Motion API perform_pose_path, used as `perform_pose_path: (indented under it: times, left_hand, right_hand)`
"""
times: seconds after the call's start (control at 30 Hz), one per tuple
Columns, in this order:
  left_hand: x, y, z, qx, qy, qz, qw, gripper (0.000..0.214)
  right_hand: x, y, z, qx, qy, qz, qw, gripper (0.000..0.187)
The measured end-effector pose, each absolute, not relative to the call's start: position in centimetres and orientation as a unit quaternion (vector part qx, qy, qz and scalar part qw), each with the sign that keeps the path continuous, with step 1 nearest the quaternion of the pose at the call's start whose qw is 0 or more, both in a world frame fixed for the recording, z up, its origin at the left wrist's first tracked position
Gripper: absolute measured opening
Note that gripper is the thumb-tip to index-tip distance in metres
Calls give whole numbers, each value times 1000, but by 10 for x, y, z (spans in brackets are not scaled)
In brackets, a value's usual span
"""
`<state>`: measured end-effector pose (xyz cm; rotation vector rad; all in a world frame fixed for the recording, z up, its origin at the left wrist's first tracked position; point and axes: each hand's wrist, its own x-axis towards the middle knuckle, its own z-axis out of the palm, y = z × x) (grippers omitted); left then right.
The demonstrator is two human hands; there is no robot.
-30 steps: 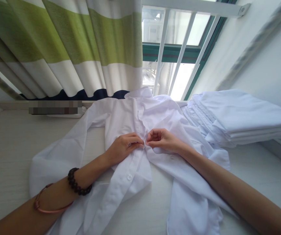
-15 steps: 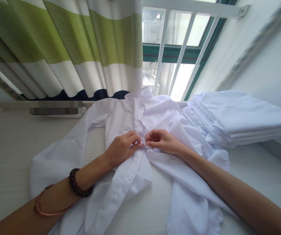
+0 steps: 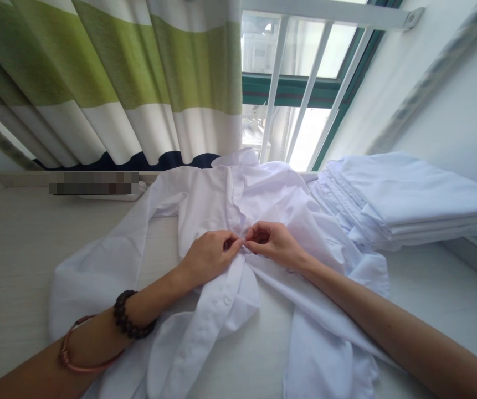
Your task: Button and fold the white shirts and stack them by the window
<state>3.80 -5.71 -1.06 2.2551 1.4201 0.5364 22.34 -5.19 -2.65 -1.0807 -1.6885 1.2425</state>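
A white long-sleeved shirt [image 3: 205, 194] lies spread on the pale surface, collar toward the window and front edges partly apart below the middle. My left hand [image 3: 213, 252] pinches the front edge of the shirt at mid-length. Opposite it, my right hand [image 3: 269, 241] pinches the other front edge, fingertips almost touching those of the left. Whatever sits between the fingertips is too small and covered to make out. Lower on the loose front strip shows a small white button [image 3: 227, 300]. A dark bead bracelet [image 3: 128, 316] and a reddish bangle [image 3: 66, 354] are on my left arm.
Folded white cloth in a stack [image 3: 421, 194] stands at the right. A blurred-out object [image 3: 92, 183] lies at the back left. Behind the shirt are a green and white curtain [image 3: 117, 72] and white window bars [image 3: 308, 88]. The pale wooden surface [image 3: 9, 249] extends left.
My left hand has turned slightly, its fingers now closer together, and the fingertips of both hands have come nearer each other. The lower front strip with the button has shifted a little right.
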Motion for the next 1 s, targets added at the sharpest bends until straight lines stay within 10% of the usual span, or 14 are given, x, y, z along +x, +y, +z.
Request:
perform_pose_path:
  times: [0.6, 1.0]
  left_hand:
    - [32, -54, -21, 789, 446, 284, 313, 20]
    - [34, -52, -17, 787, 438, 299, 317, 23]
  right_hand:
    - [219, -69, -11, -404, -889, 124, 178, 23]
    - [230, -54, -19, -383, -768, 404, 318, 21]
